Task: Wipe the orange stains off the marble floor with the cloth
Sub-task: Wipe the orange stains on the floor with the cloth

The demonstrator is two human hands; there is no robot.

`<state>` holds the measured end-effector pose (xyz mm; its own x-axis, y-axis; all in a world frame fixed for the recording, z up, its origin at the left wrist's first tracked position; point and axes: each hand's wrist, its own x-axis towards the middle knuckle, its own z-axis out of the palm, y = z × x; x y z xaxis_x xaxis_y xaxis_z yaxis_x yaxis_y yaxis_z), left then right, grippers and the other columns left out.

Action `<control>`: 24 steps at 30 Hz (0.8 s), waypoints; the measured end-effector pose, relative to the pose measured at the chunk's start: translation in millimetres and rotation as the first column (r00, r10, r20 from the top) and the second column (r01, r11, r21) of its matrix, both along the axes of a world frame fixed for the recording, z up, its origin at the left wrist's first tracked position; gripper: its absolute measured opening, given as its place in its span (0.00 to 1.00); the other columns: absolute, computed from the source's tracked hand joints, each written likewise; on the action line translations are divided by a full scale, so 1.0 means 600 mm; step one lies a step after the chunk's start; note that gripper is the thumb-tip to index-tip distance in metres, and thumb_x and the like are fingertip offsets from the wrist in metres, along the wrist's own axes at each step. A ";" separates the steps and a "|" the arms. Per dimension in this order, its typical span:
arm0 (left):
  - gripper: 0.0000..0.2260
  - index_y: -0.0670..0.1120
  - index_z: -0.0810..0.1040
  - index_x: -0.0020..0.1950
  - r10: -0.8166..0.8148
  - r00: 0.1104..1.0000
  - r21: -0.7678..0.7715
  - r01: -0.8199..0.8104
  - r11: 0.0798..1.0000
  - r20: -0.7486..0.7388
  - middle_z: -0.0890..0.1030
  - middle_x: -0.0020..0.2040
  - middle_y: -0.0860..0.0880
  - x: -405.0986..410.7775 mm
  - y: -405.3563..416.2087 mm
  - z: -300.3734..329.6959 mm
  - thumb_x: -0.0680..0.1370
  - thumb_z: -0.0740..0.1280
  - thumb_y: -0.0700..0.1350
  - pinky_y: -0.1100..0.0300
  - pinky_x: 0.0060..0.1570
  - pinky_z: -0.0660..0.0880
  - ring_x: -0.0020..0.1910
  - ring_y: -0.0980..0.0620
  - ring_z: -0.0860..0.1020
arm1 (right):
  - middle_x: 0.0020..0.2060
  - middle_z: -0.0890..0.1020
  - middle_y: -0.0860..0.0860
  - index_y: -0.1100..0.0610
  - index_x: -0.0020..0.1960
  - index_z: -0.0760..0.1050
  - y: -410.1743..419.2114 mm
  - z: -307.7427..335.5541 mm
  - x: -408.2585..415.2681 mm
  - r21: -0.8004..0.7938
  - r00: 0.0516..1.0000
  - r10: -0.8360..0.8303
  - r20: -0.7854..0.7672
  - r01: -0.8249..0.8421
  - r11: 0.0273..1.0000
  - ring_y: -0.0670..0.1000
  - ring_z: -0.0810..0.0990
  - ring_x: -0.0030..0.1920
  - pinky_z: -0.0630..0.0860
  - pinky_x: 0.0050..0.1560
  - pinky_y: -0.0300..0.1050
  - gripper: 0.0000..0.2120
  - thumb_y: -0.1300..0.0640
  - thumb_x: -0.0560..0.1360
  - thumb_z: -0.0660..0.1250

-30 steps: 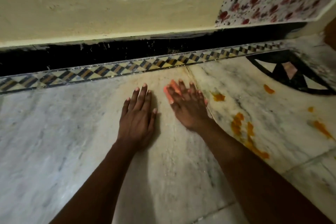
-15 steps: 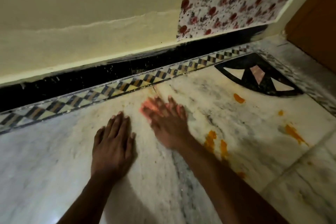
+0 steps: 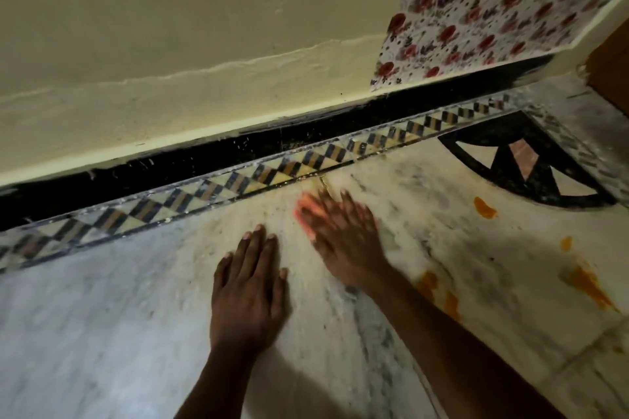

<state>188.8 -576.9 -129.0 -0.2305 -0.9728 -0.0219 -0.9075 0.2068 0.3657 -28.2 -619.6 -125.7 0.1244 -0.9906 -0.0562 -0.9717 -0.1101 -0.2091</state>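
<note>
My right hand presses flat on a small pink-orange cloth; only the cloth's edge shows past my blurred fingertips. My left hand lies flat on the marble floor just left of it, holding nothing. Orange stains lie to the right: a smear beside my right forearm, a blob near the black inlay, a small spot and a long streak.
A checkered tile border and black skirting run along the cream wall just beyond my fingers. A black fan-shaped inlay fills the floor corner at right. A floral sheet hangs on the wall beside a wooden door.
My right hand has rubbed the cloth back and forth near the border and is blurred now. The small orange spot beside its fingers no longer shows. My left hand stays planted.
</note>
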 end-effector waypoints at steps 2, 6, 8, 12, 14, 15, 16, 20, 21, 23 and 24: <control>0.29 0.55 0.53 0.86 -0.003 1.000 0.009 0.003 1.000 -0.003 0.49 0.87 0.55 0.001 0.000 -0.001 0.85 0.47 0.61 0.47 0.82 0.54 0.86 0.54 0.48 | 0.86 0.47 0.39 0.26 0.82 0.44 0.055 0.005 -0.044 0.044 0.999 0.007 -0.039 -0.005 0.999 0.54 0.46 0.86 0.47 0.83 0.66 0.27 0.38 0.86 0.47; 0.29 0.55 0.52 0.86 0.000 1.000 -0.007 0.000 1.000 0.013 0.49 0.87 0.54 0.003 -0.002 -0.002 0.85 0.47 0.61 0.50 0.82 0.51 0.86 0.54 0.48 | 0.87 0.41 0.52 0.32 0.84 0.40 -0.049 0.007 -0.111 0.086 0.836 -0.549 -0.008 0.547 0.833 0.66 0.40 0.85 0.46 0.82 0.73 0.28 0.36 0.86 0.43; 0.29 0.54 0.52 0.86 -0.005 1.000 -0.007 0.005 1.000 0.015 0.49 0.87 0.54 0.001 -0.002 -0.003 0.85 0.47 0.60 0.51 0.82 0.49 0.86 0.54 0.48 | 0.86 0.35 0.53 0.36 0.85 0.37 -0.131 0.009 -0.078 0.123 0.756 -0.654 0.019 0.648 0.752 0.68 0.34 0.84 0.41 0.82 0.73 0.29 0.37 0.87 0.43; 0.29 0.55 0.52 0.86 0.013 1.000 0.000 -0.013 1.000 0.021 0.48 0.87 0.55 0.002 -0.004 0.000 0.85 0.47 0.61 0.52 0.82 0.48 0.85 0.55 0.47 | 0.86 0.37 0.46 0.35 0.85 0.38 -0.150 0.004 0.034 0.112 0.971 -0.236 0.034 0.231 0.966 0.65 0.34 0.85 0.39 0.82 0.71 0.29 0.40 0.86 0.45; 0.29 0.55 0.54 0.86 0.016 1.000 0.007 -0.016 1.000 0.019 0.49 0.87 0.55 0.000 -0.003 0.003 0.85 0.47 0.61 0.52 0.81 0.48 0.85 0.55 0.48 | 0.87 0.40 0.42 0.32 0.84 0.39 -0.068 0.009 0.042 0.082 0.999 0.018 0.039 -0.021 0.996 0.61 0.36 0.86 0.39 0.82 0.68 0.28 0.41 0.88 0.46; 0.29 0.54 0.54 0.86 0.012 1.000 0.008 -0.012 1.000 0.017 0.49 0.87 0.55 0.000 -0.001 0.003 0.85 0.48 0.61 0.52 0.81 0.48 0.85 0.55 0.48 | 0.86 0.41 0.39 0.30 0.83 0.39 -0.025 0.007 0.024 0.069 0.995 0.084 0.044 -0.087 0.994 0.59 0.36 0.86 0.38 0.82 0.67 0.26 0.41 0.88 0.45; 0.29 0.54 0.54 0.86 0.011 1.000 0.004 -0.011 1.000 0.018 0.49 0.87 0.55 0.001 -0.001 0.001 0.85 0.48 0.60 0.52 0.81 0.49 0.85 0.55 0.48 | 0.86 0.41 0.37 0.28 0.83 0.39 0.004 0.004 -0.005 0.060 0.995 0.091 0.026 -0.093 0.994 0.58 0.37 0.86 0.39 0.82 0.67 0.25 0.40 0.88 0.43; 0.29 0.54 0.53 0.86 0.003 1.000 -0.004 -0.003 1.000 0.024 0.50 0.87 0.54 0.000 -0.003 -0.001 0.85 0.48 0.60 0.51 0.82 0.49 0.85 0.54 0.49 | 0.87 0.43 0.49 0.33 0.84 0.40 -0.035 0.006 -0.115 0.073 0.883 -0.468 -0.026 0.469 0.880 0.64 0.40 0.86 0.47 0.82 0.72 0.28 0.38 0.86 0.42; 0.29 0.53 0.53 0.86 -0.001 1.000 -0.004 0.001 1.000 0.028 0.51 0.87 0.54 -0.001 -0.002 -0.001 0.85 0.48 0.60 0.51 0.82 0.50 0.85 0.54 0.49 | 0.87 0.41 0.51 0.35 0.85 0.39 -0.069 0.008 -0.115 0.089 0.802 -0.598 0.004 0.595 0.799 0.66 0.38 0.85 0.45 0.82 0.72 0.29 0.38 0.86 0.43; 0.29 0.54 0.52 0.86 0.000 1.000 0.003 0.000 1.000 0.028 0.50 0.87 0.54 0.000 -0.005 -0.001 0.85 0.47 0.60 0.50 0.82 0.50 0.85 0.54 0.49 | 0.86 0.36 0.53 0.39 0.85 0.37 -0.146 0.017 -0.079 0.125 0.728 -0.684 0.046 0.675 0.727 0.68 0.33 0.84 0.40 0.82 0.72 0.30 0.39 0.87 0.45; 0.29 0.54 0.51 0.86 0.002 0.999 0.007 -0.002 1.000 0.033 0.49 0.87 0.54 0.000 -0.004 -0.002 0.85 0.47 0.60 0.50 0.82 0.50 0.85 0.55 0.47 | 0.86 0.35 0.53 0.40 0.86 0.37 -0.179 0.019 -0.051 0.148 0.756 -0.653 0.051 0.641 0.753 0.69 0.32 0.83 0.39 0.82 0.72 0.31 0.40 0.87 0.45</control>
<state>188.6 -579.4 -130.0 -0.2276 -0.9731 -0.0361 -0.9195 0.2025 0.3370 -59.1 -726.8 -114.2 -0.5333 -0.8231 -0.1953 -0.7767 0.5679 -0.2725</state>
